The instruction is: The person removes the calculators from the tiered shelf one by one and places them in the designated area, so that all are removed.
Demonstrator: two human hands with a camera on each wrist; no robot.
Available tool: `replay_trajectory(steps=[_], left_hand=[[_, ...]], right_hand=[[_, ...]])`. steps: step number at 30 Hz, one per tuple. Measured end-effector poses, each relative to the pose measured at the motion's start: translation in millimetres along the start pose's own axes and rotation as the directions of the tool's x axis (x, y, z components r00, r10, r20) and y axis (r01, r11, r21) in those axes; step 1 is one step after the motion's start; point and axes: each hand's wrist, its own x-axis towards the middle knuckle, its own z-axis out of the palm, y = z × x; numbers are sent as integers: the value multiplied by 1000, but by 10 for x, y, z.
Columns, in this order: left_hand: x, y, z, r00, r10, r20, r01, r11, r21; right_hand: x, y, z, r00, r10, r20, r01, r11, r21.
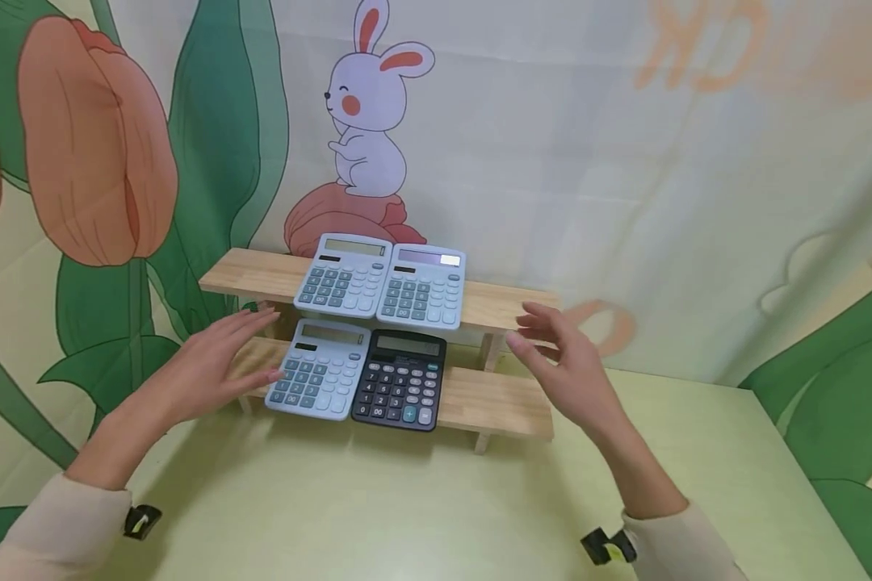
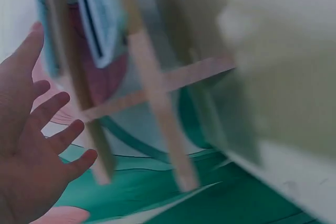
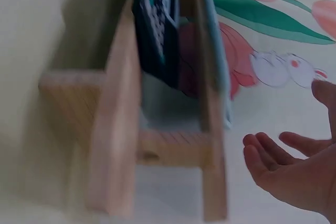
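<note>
Two light blue calculators, one on the left and one on the right, lean side by side on the upper step of a wooden stand. Below them, a third light blue calculator stands beside a black calculator on the lower step. My left hand hovers at the stand's left end with fingers spread; its thumb tip overlaps the lower blue calculator's edge in the head view. Off the right end, my right hand holds nothing, its fingers loosely bent.
The stand rests on a pale green table. Behind it hangs a printed cloth with a rabbit, tulips and leaves. Both sleeves carry a small black clip, one on the left and one on the right.
</note>
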Motion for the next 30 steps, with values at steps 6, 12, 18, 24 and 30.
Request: replay_trajectory(steps=[6, 12, 18, 24, 30], left_hand=[[-24, -334, 333, 998, 62, -12, -63, 993, -97], [-122, -496, 470, 997, 74, 16, -72, 993, -88], [-147, -452, 417, 996, 5, 92, 4, 995, -100], [-87, -397, 417, 985, -61, 162, 80, 991, -109], [-95, -419, 407, 983, -66, 172, 85, 991, -102]], right_hand=[[237, 75, 469, 982, 185, -36, -171, 953, 251], [336, 72, 744, 951, 304, -62, -247, 862, 443], [401, 109, 934, 939, 343, -28, -272, 790, 550], [464, 99, 1055, 924, 383, 17, -311, 721, 619], [512, 76, 1151, 912, 409, 21, -313, 663, 680]])
